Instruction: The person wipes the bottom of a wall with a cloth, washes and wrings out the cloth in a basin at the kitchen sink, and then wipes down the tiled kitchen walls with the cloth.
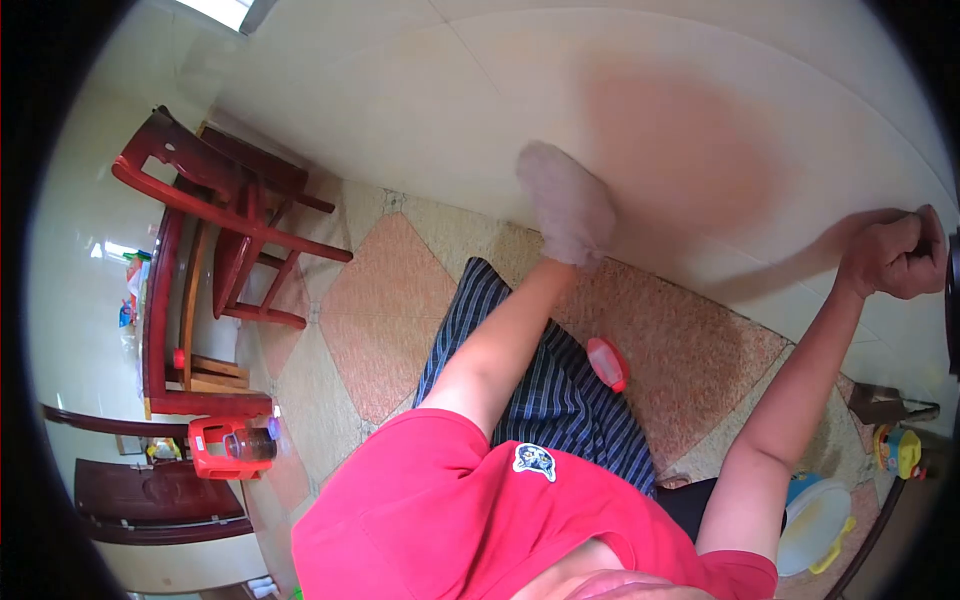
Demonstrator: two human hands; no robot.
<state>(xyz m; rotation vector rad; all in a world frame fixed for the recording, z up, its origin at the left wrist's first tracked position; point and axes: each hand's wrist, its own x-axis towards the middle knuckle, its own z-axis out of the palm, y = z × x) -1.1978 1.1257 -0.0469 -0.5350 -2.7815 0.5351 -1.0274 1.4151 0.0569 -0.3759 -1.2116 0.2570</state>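
A greyish-pink cloth mitt [560, 190] covers my left hand [575, 215], which is at the pale wall [420, 90]. Its fingers are hidden inside, and I cannot tell if the palm presses flat. Near the wall at the far right, my right hand [905, 255] is closed with curled fingers. Anything inside that fist is hidden. On the tiled floor below lies a pink and white plastic container [607, 363], beside the blue striped cloth [570, 400] over my lap or legs.
A dark red wooden chair [235, 225] stands left by the wall, near a table [160, 300]. A red plastic stool [207, 450] holds a dark jar [250, 444]. At lower right are a pale tub [815, 525] with yellow handles and a yellow container [900, 452].
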